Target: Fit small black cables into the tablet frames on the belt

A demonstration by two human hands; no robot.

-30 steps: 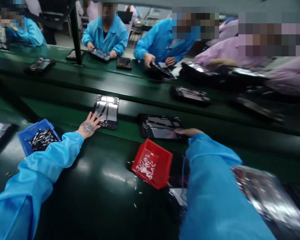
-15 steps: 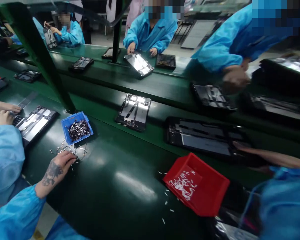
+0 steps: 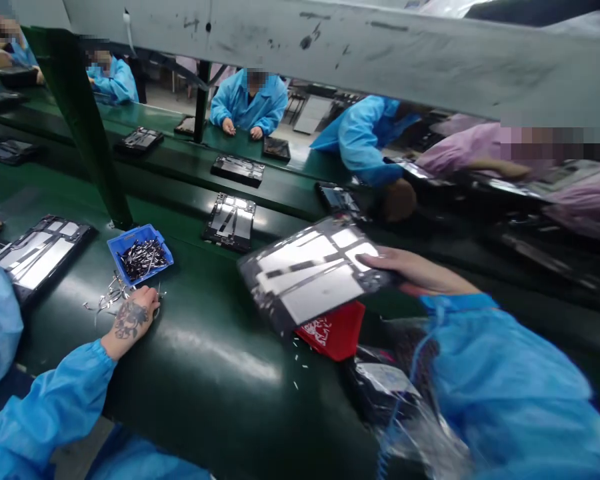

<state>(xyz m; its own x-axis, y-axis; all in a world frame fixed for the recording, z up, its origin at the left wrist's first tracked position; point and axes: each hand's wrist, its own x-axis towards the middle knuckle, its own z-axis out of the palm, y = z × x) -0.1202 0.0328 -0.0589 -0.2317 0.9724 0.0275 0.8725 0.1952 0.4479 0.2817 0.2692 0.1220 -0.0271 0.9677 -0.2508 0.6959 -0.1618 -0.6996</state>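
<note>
1. Into the head view, right of centre: the right hand had the exposed device by its right end, thumb over the top face, the other fingers seemingly beneath. That was a partly closed pinch at the edge, likely to spare the parts inside.
2. And look at the angle! The device tilted off the table, blurred, its inner side up, which probably kept the strips and silver panels on show.
3. Over to lower left: the left hand rested fingers curled beside the loose slender parts. Its fingertips were hidden, so whether it gripped any, I couldn't tell.
4. Just above it sat the blue tray, heaped with similar bits, presumably set there for a short reach.
5. At centre right, the red bin was partly covered by the device. It held white slips, probably to contain them, though a few lay outside on the table.
</note>
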